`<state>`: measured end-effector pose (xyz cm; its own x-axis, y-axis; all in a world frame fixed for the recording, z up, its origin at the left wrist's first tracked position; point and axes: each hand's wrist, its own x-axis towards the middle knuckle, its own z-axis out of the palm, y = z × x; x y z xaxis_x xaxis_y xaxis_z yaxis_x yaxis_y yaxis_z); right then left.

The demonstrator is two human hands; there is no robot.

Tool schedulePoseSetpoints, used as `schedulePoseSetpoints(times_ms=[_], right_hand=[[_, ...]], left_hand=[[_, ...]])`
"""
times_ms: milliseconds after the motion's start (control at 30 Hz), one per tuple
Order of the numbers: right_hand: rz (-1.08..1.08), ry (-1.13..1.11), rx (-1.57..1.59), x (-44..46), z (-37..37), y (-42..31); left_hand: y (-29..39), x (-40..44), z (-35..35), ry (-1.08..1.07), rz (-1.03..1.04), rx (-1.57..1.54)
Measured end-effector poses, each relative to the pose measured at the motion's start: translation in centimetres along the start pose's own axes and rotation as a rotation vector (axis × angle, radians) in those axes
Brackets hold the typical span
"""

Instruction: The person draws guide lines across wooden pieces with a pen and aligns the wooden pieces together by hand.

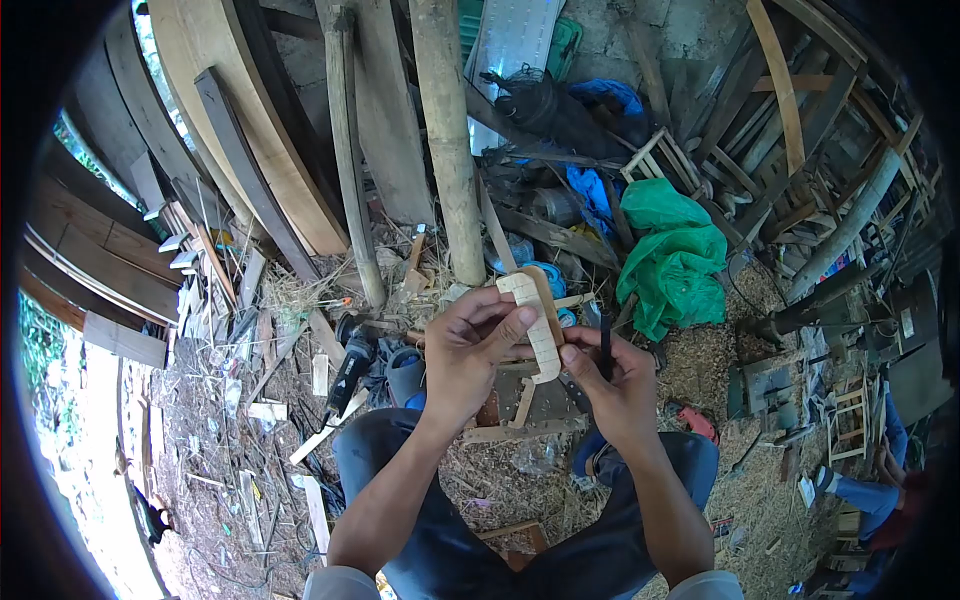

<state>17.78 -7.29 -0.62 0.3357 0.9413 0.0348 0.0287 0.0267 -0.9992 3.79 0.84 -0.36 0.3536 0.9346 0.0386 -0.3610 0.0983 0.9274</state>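
Note:
My left hand (468, 345) pinches a pale, C-shaped wooden piece (541, 330) between thumb and fingers, in front of my knees. Lines cross its face, and a browner layer of wood shows along its far edge. My right hand (615, 385) is closed around a thin black tool (606, 340) that sticks up past the fingers; its exact kind I cannot make out. The right fingertips are at the lower right side of the wooden piece, seemingly touching it. Below the hands lies a small wooden offcut (522, 403).
An angle grinder (350, 370) lies left of my knees. A green plastic sheet (675, 255) is heaped ahead to the right. Wooden posts (450, 140) and leaning boards (250, 130) stand in front. Wood shavings and scraps cover the ground. Another person's leg (865, 495) shows at far right.

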Motion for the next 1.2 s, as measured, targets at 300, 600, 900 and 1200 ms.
schedulePoseSetpoints(times_ms=[300,600,900,1200], right_hand=[[0.039,-0.073,-0.04,-0.3,-0.3,-0.6],[0.067,-0.025,0.003,-0.3,-0.2,-0.9],[0.067,0.091,0.062,0.1,-0.3,-0.3],[0.108,0.03,0.176,0.0,-0.4,0.0]], left_hand=[[-0.1,0.1,-0.3,0.102,0.022,-0.067],[0.1,-0.2,0.0,0.081,0.073,-0.2],[0.1,0.0,-0.2,0.041,0.057,-0.172],[0.1,0.0,-0.2,0.013,0.073,-0.111]])
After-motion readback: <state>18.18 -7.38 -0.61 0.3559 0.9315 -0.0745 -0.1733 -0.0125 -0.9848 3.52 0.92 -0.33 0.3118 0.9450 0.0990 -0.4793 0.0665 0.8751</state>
